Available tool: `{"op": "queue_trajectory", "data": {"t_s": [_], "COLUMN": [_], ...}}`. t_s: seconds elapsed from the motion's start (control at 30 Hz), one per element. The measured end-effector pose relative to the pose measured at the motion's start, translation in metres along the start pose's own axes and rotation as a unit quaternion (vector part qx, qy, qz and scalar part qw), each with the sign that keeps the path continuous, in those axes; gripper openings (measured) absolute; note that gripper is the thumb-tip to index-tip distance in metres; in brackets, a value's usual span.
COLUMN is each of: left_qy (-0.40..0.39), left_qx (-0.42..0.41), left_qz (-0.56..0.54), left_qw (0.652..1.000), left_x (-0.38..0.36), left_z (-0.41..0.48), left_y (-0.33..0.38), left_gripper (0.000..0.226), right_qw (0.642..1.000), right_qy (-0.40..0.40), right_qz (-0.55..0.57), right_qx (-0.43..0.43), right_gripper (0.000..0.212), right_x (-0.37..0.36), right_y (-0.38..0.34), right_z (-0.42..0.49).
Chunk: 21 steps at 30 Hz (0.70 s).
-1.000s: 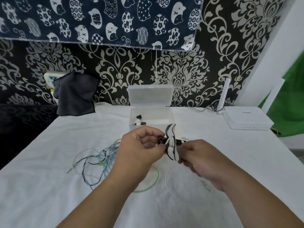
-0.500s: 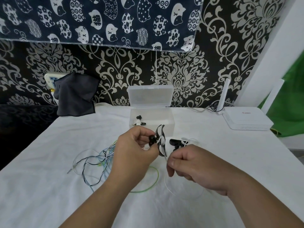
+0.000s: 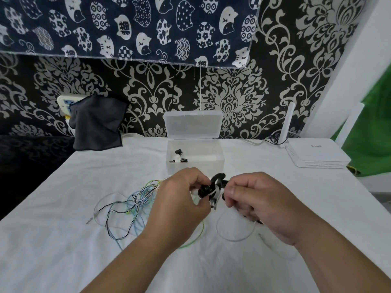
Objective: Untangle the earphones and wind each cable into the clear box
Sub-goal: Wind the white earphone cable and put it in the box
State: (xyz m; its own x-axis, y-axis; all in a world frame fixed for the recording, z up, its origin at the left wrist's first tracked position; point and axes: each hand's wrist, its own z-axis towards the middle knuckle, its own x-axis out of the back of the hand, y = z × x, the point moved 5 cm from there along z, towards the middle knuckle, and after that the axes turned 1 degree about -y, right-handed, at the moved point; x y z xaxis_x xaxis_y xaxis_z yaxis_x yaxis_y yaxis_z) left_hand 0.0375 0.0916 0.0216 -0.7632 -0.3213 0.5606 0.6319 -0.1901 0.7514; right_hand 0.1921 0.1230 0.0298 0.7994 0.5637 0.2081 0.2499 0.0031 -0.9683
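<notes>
My left hand (image 3: 182, 197) and my right hand (image 3: 258, 204) meet above the white cloth, both pinching a black-and-white earphone bundle (image 3: 213, 189) with white cable wound around it. A loose white cable loop (image 3: 234, 235) hangs from it onto the cloth under my right hand. Behind the hands stands the clear box (image 3: 218, 163) with its lid up; one wound black-and-white earphone (image 3: 178, 157) lies in its left part. A tangle of blue, black and green cables (image 3: 135, 206) lies left of my left hand, with a jack plug (image 3: 90, 219) at its left end.
A white router (image 3: 317, 155) with an upright antenna sits at the back right. A dark grey cloth (image 3: 97, 123) hangs over a socket at the back left. The table's left edge drops to a dark area. A green cable (image 3: 194, 240) curves under my left wrist.
My right hand has come back up and left to meet my left hand at the bundle. The bundle has turned slightly between the fingers.
</notes>
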Motion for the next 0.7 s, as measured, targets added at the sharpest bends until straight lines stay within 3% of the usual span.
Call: {"op": "queue_trajectory", "data": {"t_s": [0.17, 0.4, 0.6, 0.7], "left_qy": [-0.063, -0.087, -0.107, -0.097], "left_qx": [-0.011, 0.142, 0.155, 0.112], "left_qz": [0.011, -0.182, -0.189, -0.133], "left_qw": [0.998, 0.969, 0.964, 0.98], "left_x": [-0.009, -0.002, -0.007, -0.011], "left_z": [-0.002, 0.002, -0.003, -0.003], "left_y": [0.002, -0.01, -0.003, -0.006], "left_gripper": [0.024, 0.026, 0.027, 0.028], "right_qw": [0.999, 0.984, 0.985, 0.992], "right_qy": [0.036, 0.162, 0.151, 0.113], "right_qz": [0.007, 0.074, 0.079, 0.06], "right_qx": [0.019, -0.002, 0.005, 0.019], "right_gripper": [0.032, 0.025, 0.025, 0.029], "right_x": [0.004, 0.026, 0.023, 0.016], "right_y": [0.0, 0.004, 0.005, 0.001], "right_z": [0.001, 0.001, 0.004, 0.003]}}
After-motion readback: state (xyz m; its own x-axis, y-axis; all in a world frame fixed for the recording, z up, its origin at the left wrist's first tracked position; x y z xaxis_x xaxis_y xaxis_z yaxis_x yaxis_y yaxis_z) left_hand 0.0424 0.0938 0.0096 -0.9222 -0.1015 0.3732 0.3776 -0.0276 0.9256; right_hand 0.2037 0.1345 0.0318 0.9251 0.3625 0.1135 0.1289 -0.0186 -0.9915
